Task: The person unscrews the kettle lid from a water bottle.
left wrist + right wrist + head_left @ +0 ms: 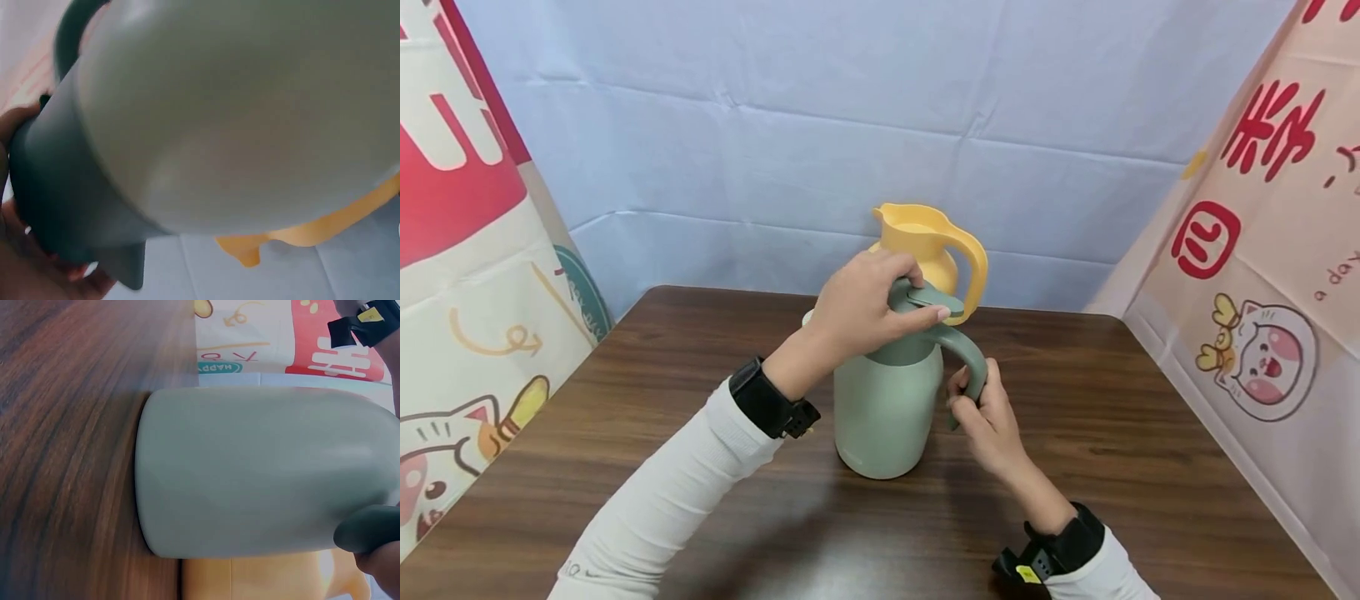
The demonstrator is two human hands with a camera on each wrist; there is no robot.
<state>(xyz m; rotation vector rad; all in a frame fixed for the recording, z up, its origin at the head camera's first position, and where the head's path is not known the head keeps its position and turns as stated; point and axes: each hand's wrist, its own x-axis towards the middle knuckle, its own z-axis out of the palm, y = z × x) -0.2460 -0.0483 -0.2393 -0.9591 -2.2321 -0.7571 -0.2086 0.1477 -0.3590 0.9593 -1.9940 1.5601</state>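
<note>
A pale green vacuum jug (883, 417) with a darker green lid (936, 298) and handle (966, 350) stands upright on the wooden table. My left hand (865, 304) grips the lid from above, thumb along the near side and fingers over the far side. In the left wrist view, its fingers (19, 119) wrap the dark collar around the spout. Low on the handle, my right hand (988, 417) curls its fingers round the grip. The right wrist view shows the jug's body (262, 475) with its base on the table and the handle's lower tip (369, 528).
Right behind the green jug is a yellow jug (917, 221), its body mostly hidden. A small white edge (807, 317) peeks out behind my left wrist. The brown table (737, 350) ends at a pale blue cloth (775, 150), with printed cloths on both sides.
</note>
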